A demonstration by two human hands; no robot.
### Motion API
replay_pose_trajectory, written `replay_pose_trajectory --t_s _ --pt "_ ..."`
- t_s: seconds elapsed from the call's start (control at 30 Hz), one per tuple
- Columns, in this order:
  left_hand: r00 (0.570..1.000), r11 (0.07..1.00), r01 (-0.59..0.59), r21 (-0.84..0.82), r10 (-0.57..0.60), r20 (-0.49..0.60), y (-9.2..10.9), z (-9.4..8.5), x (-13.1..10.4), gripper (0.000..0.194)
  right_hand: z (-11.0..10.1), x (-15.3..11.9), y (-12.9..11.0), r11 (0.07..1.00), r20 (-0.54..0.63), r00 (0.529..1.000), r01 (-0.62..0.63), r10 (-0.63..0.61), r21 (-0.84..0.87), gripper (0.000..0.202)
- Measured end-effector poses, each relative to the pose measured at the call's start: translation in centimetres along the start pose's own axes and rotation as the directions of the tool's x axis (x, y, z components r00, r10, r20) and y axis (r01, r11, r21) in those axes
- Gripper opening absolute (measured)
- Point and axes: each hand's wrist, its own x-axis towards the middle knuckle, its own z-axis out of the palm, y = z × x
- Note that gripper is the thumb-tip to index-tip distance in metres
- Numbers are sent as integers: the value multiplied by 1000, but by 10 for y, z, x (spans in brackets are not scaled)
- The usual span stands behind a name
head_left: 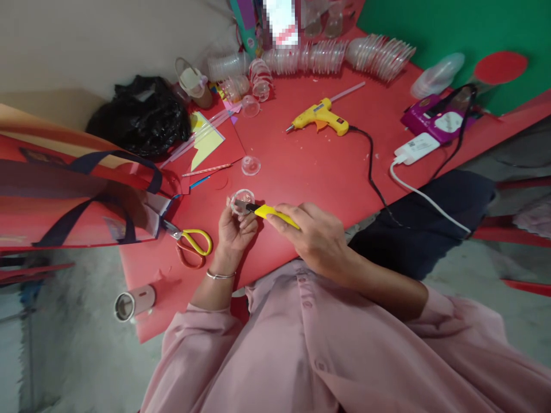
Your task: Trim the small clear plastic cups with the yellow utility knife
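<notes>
1. The right hand is closed around a yellow cutter knife, its fingers wrapped along the handle and the blade pointing left.
2. The left hand, palm up with fingers curled partly open, holds a small clear plastic lid near its edge. A silver bracelet circles the wrist.
3. The knife's blade lies over the lid; whether it has cut into the plastic, I cannot tell. Both are above the red table, close to its near edge.
4. Just beyond the lid, another clear piece sits on the table.
5. To the left lie scissors with 1 yellow and 1 red handle loop, near a large red bag with dark straps.
6. Farther out are yellow paper, a black plastic bag and, to the right, a yellow glue gun with a stick in its back.
7. Nested clear plastic pieces line the far side; a white adapter is at right.
</notes>
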Motion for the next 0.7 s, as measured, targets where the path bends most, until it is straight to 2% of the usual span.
replay_pose_trajectory --t_s 0.2,0.3,0.43,0.6,0.7 --pt "1000 1000 -7 15 6 27 0 3 -1 44 3 0 9 999 -21 999 27 -27 22 36" --pt "1000 999 -6 40 6 -5 0 3 -2 50 6 0 13 996 -61 998 -26 31 85 35" --pt "1000 999 10 43 -9 -21 2 -1 0 52 8 0 13 983 -59 995 -75 86 169 32" --pt "999 999 24 30 -25 26 4 -4 2 54 9 -2 11 994 -60 997 -39 46 106 38" --pt "1000 999 30 16 -30 7 3 -1 1 53 7 -2 10 999 -41 999 14 -12 33 38"
